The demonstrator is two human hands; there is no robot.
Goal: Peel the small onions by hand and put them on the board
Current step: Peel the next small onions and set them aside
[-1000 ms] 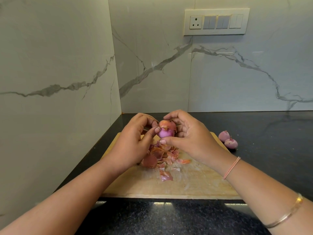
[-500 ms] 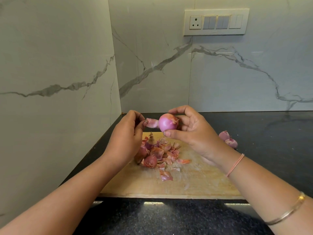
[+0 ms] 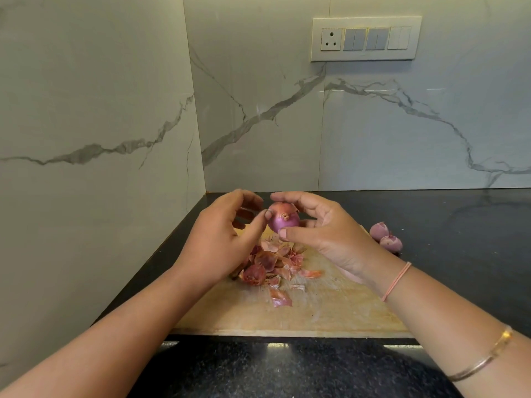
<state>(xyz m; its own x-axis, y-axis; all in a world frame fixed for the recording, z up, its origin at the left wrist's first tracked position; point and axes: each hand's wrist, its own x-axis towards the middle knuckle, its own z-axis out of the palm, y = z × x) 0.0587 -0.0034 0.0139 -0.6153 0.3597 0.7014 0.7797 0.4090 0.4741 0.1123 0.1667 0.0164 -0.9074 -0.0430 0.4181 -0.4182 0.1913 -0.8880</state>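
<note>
Onion [image 3: 284, 220] held above board [image 3: 316, 311] | right hand [image 3: 324, 231] pinches it, thumb below, fingers above | left hand [image 3: 221, 234] loosely curled, thumb touching onion | skins [image 3: 273, 265] beneath

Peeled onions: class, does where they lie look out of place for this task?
Yes. Two peeled onions lie on the dark counter just off the board's right edge, not on it. The board carries only a heap of skins.
</note>
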